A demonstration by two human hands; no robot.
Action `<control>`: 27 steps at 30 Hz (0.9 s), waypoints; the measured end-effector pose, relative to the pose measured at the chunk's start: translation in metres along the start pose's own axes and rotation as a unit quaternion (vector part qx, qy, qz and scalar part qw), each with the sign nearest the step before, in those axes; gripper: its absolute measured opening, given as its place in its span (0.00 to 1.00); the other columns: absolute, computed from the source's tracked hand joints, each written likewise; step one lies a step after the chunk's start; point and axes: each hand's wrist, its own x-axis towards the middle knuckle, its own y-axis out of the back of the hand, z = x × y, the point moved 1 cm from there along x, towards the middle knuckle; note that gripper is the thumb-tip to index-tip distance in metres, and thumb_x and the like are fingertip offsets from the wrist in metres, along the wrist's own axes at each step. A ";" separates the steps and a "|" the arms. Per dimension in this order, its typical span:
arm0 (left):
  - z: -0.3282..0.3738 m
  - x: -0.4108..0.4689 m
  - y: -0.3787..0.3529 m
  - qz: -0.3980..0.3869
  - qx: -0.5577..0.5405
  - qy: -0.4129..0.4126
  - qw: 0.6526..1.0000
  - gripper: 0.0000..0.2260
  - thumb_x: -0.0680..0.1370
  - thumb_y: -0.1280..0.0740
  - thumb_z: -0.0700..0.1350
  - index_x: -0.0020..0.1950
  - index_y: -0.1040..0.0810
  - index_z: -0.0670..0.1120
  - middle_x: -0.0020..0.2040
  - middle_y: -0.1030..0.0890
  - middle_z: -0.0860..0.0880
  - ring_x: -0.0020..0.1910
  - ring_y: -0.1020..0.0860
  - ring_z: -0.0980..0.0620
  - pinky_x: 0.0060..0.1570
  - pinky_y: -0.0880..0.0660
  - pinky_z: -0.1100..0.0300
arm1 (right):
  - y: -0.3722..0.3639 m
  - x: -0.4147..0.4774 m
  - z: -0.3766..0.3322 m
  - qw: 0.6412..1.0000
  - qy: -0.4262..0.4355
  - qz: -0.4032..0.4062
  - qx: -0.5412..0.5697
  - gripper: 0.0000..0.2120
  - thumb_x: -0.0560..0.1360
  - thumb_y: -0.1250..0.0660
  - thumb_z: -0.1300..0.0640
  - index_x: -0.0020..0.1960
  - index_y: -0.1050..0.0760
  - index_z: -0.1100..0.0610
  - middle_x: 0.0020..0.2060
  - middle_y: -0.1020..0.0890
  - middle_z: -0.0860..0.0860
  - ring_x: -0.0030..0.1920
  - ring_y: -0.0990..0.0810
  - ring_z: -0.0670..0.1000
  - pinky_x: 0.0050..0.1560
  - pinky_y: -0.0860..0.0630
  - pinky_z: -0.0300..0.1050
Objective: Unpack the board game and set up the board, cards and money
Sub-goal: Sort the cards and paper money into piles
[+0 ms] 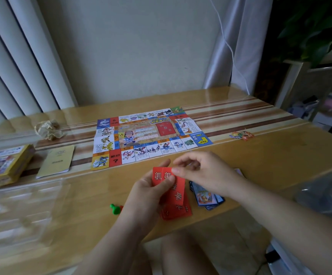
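Note:
The paper game board (151, 135) lies unfolded flat in the middle of the table. My left hand (151, 192) grips a small fan of red cards (178, 192) above the table's near edge. My right hand (205, 172) pinches the top corner of the front red card with thumb and forefinger. More red cards (178, 212) lie on the table under my left hand. A loose pile of blue cards (208, 197) sits just right of them, partly hidden by my right wrist. A green pawn (115, 209) lies left of the red pile, with something red behind it.
The yellow game box (4, 165) stands at the left edge, a yellow booklet (57, 161) beside it. A clear plastic tray (20, 211) lies at the near left. Crumpled paper (49, 129) sits behind the booklet. Small colourful pieces (241, 135) lie at the right.

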 end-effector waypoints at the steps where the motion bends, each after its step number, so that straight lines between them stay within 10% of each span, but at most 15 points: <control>1: 0.000 -0.001 0.002 -0.003 0.025 -0.013 1.000 0.20 0.72 0.33 0.41 0.63 0.25 0.52 0.49 0.16 0.43 0.45 0.17 0.49 0.42 0.20 0.57 | -0.003 0.002 -0.005 1.000 -0.008 -0.009 0.017 0.03 0.72 0.30 0.47 0.45 0.21 0.45 0.41 0.19 0.41 0.42 0.22 0.40 0.46 0.23 0.39; 19: 0.011 -0.017 0.014 0.053 0.119 -0.037 0.991 0.10 0.81 0.41 0.43 0.51 0.19 0.49 0.42 0.15 0.51 0.42 0.19 0.58 0.40 0.24 0.68 | -0.015 0.013 -0.009 0.997 -0.051 -0.027 0.053 0.03 0.75 0.32 0.54 0.43 0.22 0.49 0.41 0.16 0.45 0.45 0.19 0.43 0.52 0.25 0.40; 23: 0.029 -0.014 0.042 0.138 0.416 -0.161 0.884 0.14 0.80 0.39 0.46 0.64 0.27 0.58 0.50 0.23 0.57 0.44 0.25 0.62 0.39 0.30 0.75 | -0.009 0.011 -0.004 0.996 -0.080 -0.044 0.022 0.03 0.75 0.31 0.56 0.42 0.21 0.50 0.39 0.16 0.46 0.44 0.18 0.44 0.51 0.23 0.43; 27: 0.033 -0.014 0.057 0.047 0.622 -0.129 0.771 0.13 0.78 0.36 0.49 0.61 0.26 0.62 0.56 0.27 0.60 0.54 0.28 0.61 0.50 0.31 0.70 | -0.017 0.010 -0.003 0.994 -0.083 -0.064 -0.039 0.04 0.73 0.29 0.57 0.41 0.22 0.49 0.40 0.17 0.47 0.44 0.18 0.46 0.46 0.23 0.41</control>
